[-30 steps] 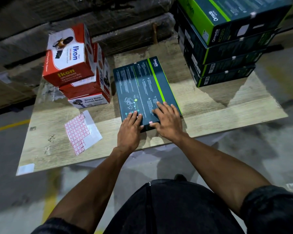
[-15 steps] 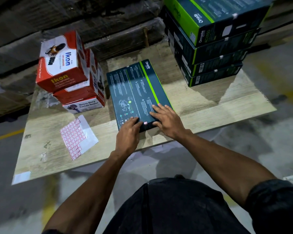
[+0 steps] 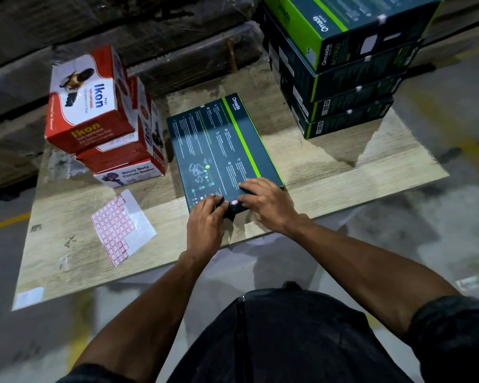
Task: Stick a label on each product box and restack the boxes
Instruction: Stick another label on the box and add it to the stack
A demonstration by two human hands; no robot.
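Risk first — the small pink label [image 3: 235,202] is sitting right at the near edge of the flat dark box [image 3: 221,150]; if your fingers are sliding as they press, it could be creasing or lapping over the edge. Your left hand [image 3: 206,219] and right hand [image 3: 266,205] are resting flat, fingers extended, gripping nothing. The box is lying mid-board [image 3: 329,164], between the red stack [image 3: 105,120] and the green-banded stack [image 3: 343,78] — printed face up, green stripe along its right.

Left grip [image 3: 205,225] fingers curled; slid back to dark box [image 3: 221,150] near edge

Five green boxes [image 3: 221,150] (three red [image 3: 89,100])
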